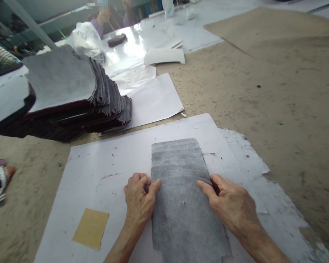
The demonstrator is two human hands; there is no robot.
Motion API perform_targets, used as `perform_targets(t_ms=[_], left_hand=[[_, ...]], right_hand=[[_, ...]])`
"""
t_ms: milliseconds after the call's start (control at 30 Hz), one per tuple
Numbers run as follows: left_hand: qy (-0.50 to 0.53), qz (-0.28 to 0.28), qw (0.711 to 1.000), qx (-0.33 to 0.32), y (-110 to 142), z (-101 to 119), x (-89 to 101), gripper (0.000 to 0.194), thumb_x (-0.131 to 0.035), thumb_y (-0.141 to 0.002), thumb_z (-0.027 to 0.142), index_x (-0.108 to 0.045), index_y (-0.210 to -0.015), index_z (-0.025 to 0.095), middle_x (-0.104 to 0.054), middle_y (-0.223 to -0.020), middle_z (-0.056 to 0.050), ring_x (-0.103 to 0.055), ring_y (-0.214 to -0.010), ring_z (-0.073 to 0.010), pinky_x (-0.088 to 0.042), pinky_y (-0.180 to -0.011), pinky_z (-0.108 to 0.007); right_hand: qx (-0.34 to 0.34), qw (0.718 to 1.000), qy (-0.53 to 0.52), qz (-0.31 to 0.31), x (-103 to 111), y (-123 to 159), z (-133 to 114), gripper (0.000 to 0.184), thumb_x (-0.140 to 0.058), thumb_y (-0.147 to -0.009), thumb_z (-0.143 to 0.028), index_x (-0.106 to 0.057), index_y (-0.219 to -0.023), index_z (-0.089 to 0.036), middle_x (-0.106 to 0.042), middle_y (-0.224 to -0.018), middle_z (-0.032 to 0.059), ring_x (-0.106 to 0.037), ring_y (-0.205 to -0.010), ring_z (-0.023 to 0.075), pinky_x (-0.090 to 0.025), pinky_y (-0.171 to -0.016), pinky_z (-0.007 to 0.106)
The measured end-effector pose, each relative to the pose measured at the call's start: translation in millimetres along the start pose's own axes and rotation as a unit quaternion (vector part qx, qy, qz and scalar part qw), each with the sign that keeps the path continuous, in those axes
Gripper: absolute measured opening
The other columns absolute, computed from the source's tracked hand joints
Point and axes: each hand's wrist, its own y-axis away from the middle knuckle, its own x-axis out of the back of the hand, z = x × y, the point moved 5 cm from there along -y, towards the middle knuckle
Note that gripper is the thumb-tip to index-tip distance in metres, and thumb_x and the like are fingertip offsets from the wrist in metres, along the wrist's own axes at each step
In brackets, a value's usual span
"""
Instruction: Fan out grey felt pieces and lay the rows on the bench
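Several grey, fabric-backed pieces (185, 215) lie overlapped on white paper (90, 175) in front of me, their far edges stepped like a fan. My left hand (139, 199) grips their left edge, thumb on top and fingers curled at the side. On the opposite edge, my right hand (233, 202) pinches them the same way, its fingers partly tucked under and hidden. The near end of the pieces has a notched outline and runs out of the picture. A yellow square of paper or sandpaper (91, 228) rests left of my left hand.
A tall stack of similar grey pieces with dark red undersides (63, 80) stands at the left. Beyond it are a white plastic bag (86, 40), a brown object (117, 39) and a curved white piece (164, 56). Brown paper (276, 29) covers the far right. A person sits at the back.
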Motion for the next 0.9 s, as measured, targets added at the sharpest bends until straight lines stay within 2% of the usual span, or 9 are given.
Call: perform_targets(t_ms=[100,233,467,533,667,733,767,833,900], left_hand=[[0.011,0.003,1.000,-0.005,-2,-1,-0.8,0.030,-0.057,-0.072,0.038,-0.044,-0.053,0.019,-0.049,-0.071,-0.001,-0.047,-0.076,-0.0191,-0.033,-0.072,-0.033],[0.018,-0.006,1.000,-0.005,-4,-2,-1.4,0.028,-0.058,-0.071,0.037,-0.046,-0.052,0.019,-0.050,-0.071,0.000,-0.047,-0.077,-0.0185,-0.033,-0.073,-0.032],[0.005,-0.029,1.000,0.003,-5,4,0.9,0.027,-0.057,-0.073,0.032,-0.044,-0.052,0.019,-0.050,-0.072,0.000,-0.047,-0.077,-0.0185,-0.033,-0.077,-0.035],[-0.019,-0.022,1.000,-0.005,-4,6,0.4,0.025,-0.057,-0.074,0.030,-0.045,-0.054,0.019,-0.051,-0.074,0.000,-0.048,-0.080,-0.0191,-0.033,-0.079,-0.037],[-0.084,0.035,0.995,-0.041,6,8,-1.3,0.017,-0.056,-0.077,0.030,-0.048,-0.066,0.020,-0.053,-0.083,-0.002,-0.051,-0.086,-0.0216,-0.033,-0.081,-0.040],[-0.107,0.083,0.988,-0.068,11,9,0.3,0.015,-0.057,-0.078,0.031,-0.051,-0.083,0.018,-0.054,-0.092,-0.006,-0.050,-0.090,-0.0235,-0.035,-0.080,-0.039],[-0.120,0.105,0.983,-0.090,14,11,1.6,0.022,-0.058,-0.078,0.031,-0.050,-0.094,0.017,-0.053,-0.098,-0.008,-0.050,-0.094,-0.0246,-0.036,-0.081,-0.039],[-0.145,0.118,0.971,-0.150,15,15,3.4,0.035,-0.059,-0.079,0.030,-0.047,-0.109,0.017,-0.053,-0.107,-0.011,-0.047,-0.100,-0.0259,-0.035,-0.084,-0.039],[-0.157,0.089,0.959,-0.218,12,19,3.8,0.037,-0.057,-0.080,0.027,-0.046,-0.114,0.020,-0.054,-0.111,-0.009,-0.045,-0.102,-0.0254,-0.033,-0.085,-0.039]], right_hand=[[-0.004,0.999,-0.045,0.010,0,-1,-1,0.038,-0.041,-0.069,-0.052,-0.036,-0.048,-0.021,-0.039,-0.042,-0.0021,-0.035,-0.040,0.0122,-0.024,-0.044,0.024],[-0.019,0.997,-0.070,0.005,-2,-4,-2,0.037,-0.040,-0.066,-0.052,-0.034,-0.046,-0.021,-0.035,-0.041,-0.0026,-0.034,-0.039,0.0118,-0.024,-0.044,0.024],[-0.016,0.997,-0.070,-0.012,-4,-5,0,0.036,-0.041,-0.068,-0.050,-0.037,-0.048,-0.021,-0.038,-0.044,-0.0029,-0.036,-0.041,0.0120,-0.025,-0.044,0.024],[0.001,0.999,-0.051,0.002,-6,-3,-1,0.035,-0.042,-0.071,-0.048,-0.039,-0.049,-0.021,-0.041,-0.045,-0.0025,-0.037,-0.041,0.0124,-0.025,-0.044,0.024],[0.070,0.990,0.039,0.117,-3,7,-7,0.029,-0.044,-0.080,-0.042,-0.050,-0.062,-0.020,-0.053,-0.057,0.0020,-0.048,-0.053,0.0177,-0.030,-0.045,0.026],[0.113,0.974,0.078,0.181,2,14,-11,0.027,-0.046,-0.083,-0.040,-0.056,-0.078,-0.016,-0.058,-0.071,0.0070,-0.053,-0.067,0.0223,-0.038,-0.052,0.029],[0.141,0.964,0.088,0.206,4,16,-14,0.027,-0.048,-0.083,-0.038,-0.057,-0.086,-0.012,-0.060,-0.078,0.0097,-0.053,-0.074,0.0243,-0.041,-0.058,0.031],[0.219,0.946,0.089,0.220,10,16,-20,0.028,-0.051,-0.084,-0.030,-0.055,-0.100,-0.007,-0.060,-0.092,0.0133,-0.052,-0.085,0.0259,-0.044,-0.071,0.034],[0.301,0.932,0.065,0.189,13,12,-24,0.025,-0.052,-0.084,-0.021,-0.054,-0.105,-0.008,-0.059,-0.099,0.0125,-0.051,-0.090,0.0246,-0.043,-0.078,0.034]])
